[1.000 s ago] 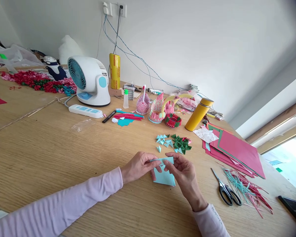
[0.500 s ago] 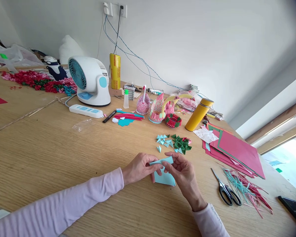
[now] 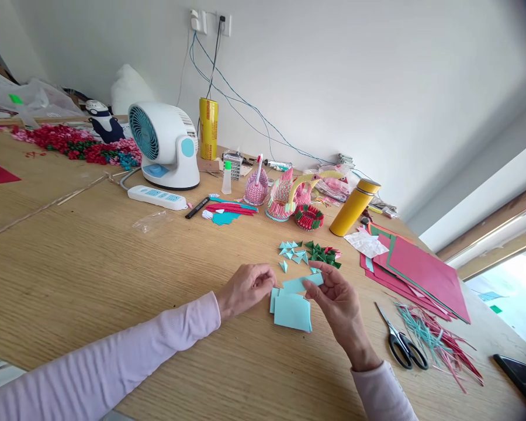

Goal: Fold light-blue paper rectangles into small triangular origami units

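Just above the stack of light-blue paper slips on the counter, the right hand holds one light-blue strip, grip pinched on its right end. Left hand sits just left of the stack, fingers curled; whether its grip touches the strip cannot be told. Small blue folded triangles lie beyond the stack; scissors well right.

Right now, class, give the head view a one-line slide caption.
Right hand holds a light blue paper strip above a small paper stack; left hand rests beside it.
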Tool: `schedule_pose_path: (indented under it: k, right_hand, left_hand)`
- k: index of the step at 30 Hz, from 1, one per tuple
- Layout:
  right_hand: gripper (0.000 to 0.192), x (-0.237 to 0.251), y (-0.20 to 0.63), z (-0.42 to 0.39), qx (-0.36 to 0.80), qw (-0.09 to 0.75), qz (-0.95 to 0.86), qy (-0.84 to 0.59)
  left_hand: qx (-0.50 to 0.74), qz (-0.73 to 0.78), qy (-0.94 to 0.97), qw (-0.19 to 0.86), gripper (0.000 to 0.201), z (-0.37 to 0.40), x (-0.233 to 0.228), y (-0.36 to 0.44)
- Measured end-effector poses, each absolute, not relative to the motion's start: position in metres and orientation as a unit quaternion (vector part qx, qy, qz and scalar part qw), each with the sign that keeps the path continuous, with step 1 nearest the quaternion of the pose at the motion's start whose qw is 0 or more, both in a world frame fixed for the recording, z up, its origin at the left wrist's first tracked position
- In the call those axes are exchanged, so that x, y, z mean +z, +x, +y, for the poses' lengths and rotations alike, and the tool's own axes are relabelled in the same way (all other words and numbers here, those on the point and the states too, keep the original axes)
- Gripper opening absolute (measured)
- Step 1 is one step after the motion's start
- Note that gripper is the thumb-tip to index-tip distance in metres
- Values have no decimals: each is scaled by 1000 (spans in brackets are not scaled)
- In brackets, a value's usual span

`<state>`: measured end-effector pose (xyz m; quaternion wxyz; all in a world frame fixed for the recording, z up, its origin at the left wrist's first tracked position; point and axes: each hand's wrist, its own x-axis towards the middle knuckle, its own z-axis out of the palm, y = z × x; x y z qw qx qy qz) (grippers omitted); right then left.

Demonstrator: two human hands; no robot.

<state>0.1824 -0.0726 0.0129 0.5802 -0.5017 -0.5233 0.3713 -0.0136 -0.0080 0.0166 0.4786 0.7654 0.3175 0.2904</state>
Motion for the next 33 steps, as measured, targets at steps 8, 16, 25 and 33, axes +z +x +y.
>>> schedule_pose_path:
  k: [8, 16, 25, 33]
  right_hand:
    - [40, 11, 177, -64, 390, 523, -581, -487]
    - [24, 29, 186, -62, 348, 588, -523, -509]
    - [32, 8, 159, -59, 367, 503, -559, -548]
    - [26, 7, 149, -57, 432, 554, -514, -493]
  left_hand:
    - [234, 280, 786, 500, 33, -8, 16, -8]
    - [307, 270, 670, 620, 38, -7, 7, -14]
    - [354, 295, 693, 555, 36, -6, 14, -8]
    - [399, 281, 681, 546, 28, -1, 12, -6]
